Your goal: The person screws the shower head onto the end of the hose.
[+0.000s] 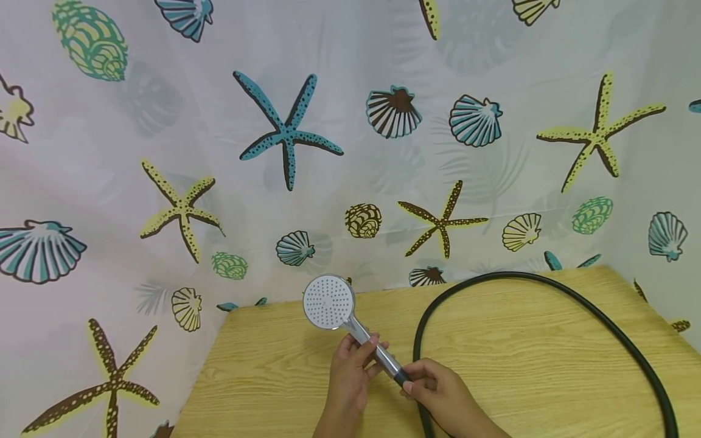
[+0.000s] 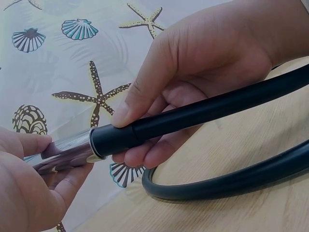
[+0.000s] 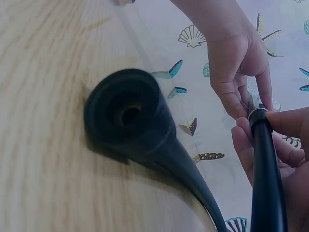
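Observation:
A chrome hand shower (image 1: pixel 327 302) with a round white spray face is held above the table, tilted with its head to the upper left. My left hand (image 1: pixel 350 374) grips its handle, thumb on top. At the handle's lower end, my right hand (image 1: pixel 440 392) pinches the black end fitting of a black shower hose (image 2: pixel 203 111) between thumb and fingers. In the left wrist view the fitting (image 2: pixel 113 139) sits against the chrome handle end, in line with it. The hose's other end (image 3: pixel 128 108), a wide hollow black socket, shows in the right wrist view.
From my right hand the hose loops back and round to the right over the wood-grain table (image 1: pixel 263 365). A white curtain (image 1: pixel 339 36) printed with starfish and shells hangs behind the table and along both sides.

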### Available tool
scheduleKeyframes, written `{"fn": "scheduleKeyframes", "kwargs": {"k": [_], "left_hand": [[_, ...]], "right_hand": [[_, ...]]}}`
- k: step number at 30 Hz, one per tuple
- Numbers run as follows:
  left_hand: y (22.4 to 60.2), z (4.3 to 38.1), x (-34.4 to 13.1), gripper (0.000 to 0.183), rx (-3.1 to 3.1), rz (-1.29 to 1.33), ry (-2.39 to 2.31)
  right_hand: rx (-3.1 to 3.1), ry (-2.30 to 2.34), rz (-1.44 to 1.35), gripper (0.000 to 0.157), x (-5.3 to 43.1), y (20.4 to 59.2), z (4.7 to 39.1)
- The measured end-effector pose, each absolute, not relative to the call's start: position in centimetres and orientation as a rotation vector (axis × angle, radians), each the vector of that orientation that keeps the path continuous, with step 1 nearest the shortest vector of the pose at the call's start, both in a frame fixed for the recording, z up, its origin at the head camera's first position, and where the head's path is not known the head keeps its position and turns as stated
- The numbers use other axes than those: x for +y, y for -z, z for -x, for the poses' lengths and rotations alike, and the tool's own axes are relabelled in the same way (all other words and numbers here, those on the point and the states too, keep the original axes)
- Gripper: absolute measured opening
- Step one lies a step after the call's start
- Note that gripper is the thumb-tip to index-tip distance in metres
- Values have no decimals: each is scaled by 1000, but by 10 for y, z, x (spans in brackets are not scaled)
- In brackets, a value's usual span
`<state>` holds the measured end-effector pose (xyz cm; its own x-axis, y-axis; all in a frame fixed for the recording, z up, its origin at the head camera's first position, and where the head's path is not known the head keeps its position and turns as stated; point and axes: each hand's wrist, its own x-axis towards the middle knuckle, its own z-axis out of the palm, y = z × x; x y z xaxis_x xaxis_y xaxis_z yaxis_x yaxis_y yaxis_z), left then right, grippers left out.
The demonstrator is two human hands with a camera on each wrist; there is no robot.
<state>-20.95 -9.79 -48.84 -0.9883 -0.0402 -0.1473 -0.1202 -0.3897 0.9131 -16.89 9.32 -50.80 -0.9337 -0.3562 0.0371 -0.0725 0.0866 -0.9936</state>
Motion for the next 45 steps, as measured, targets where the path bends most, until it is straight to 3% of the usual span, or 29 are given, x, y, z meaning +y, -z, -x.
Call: {"fn": "scheduleKeyframes", "kwargs": {"k": [25,45], "left_hand": [[489,210,-98,44,1692,244,-2586],[488,211,-95,44,1763,341,-2583]], "right_hand": [[2201,1900,406,38,93,507,169],[2333,1845,583,39,89,502,167]]}}
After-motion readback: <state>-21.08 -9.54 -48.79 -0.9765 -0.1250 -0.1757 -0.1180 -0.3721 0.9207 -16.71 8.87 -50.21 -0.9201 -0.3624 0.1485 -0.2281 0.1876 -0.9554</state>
